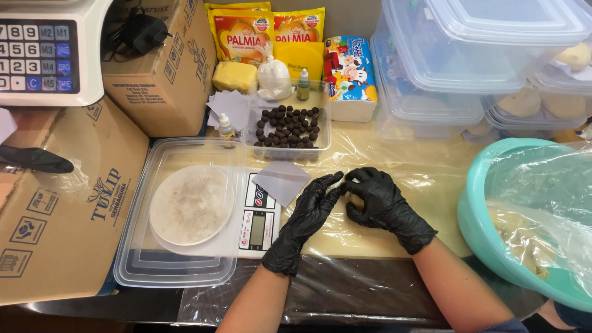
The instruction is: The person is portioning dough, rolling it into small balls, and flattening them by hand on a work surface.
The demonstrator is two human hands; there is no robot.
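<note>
My gloved left hand [305, 213] and right hand [377, 200] pinch together around a dough piece [353, 200], with dark balls [288, 126] far behind and the scale [262, 216] left.

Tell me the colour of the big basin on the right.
The basin is turquoise, lined with clear plastic; the head view shows it at the right edge.

Gloved hands (both black) [345, 206] meet, fingers [327, 185] curled.

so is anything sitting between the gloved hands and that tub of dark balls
Nothing solid. Between the left hand, right hand and the clear tub of dark balls lies only plastic-covered table, with a grey paper square just left of the path.
</note>
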